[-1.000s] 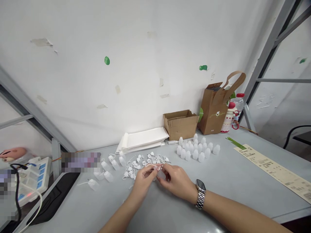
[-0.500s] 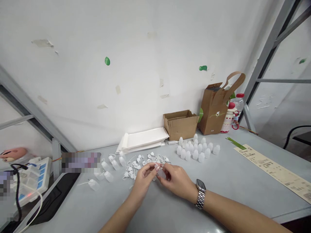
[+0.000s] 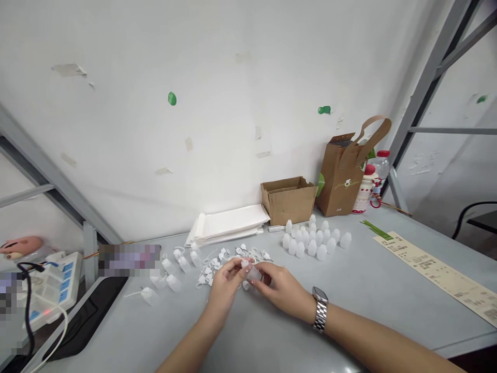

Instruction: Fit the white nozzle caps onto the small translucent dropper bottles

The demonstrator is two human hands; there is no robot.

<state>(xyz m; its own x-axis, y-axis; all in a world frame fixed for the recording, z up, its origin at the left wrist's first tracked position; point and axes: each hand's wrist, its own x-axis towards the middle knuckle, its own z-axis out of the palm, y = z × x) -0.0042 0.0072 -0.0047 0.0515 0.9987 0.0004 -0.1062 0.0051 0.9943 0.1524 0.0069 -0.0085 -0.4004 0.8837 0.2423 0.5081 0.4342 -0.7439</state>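
Both my hands meet over the grey table [image 3: 349, 290]. My right hand [image 3: 281, 290], with a metal watch [image 3: 320, 309] on its wrist, holds a small translucent plastic bottle [image 3: 254, 273]. My left hand [image 3: 224, 286] pinches a small white cap [image 3: 244, 264] at the bottle's top. Just beyond my fingers lies a heap of loose white caps [image 3: 229, 259]. Several bare bottles [image 3: 171, 272] lie on their sides to the left. A cluster of capped bottles [image 3: 314, 239] stands upright to the right.
A stack of white sheets [image 3: 229, 224], an open cardboard box [image 3: 289, 199] and a brown paper bag [image 3: 345, 176] with drink bottles [image 3: 368, 184] line the wall. A printed paper strip [image 3: 438, 272] lies at right. A power strip [image 3: 50, 285] and cables sit at far left.
My hands have shifted slightly left and toward the cap heap, and the bottle has been turned so its top points to my left fingers with the cap on it.
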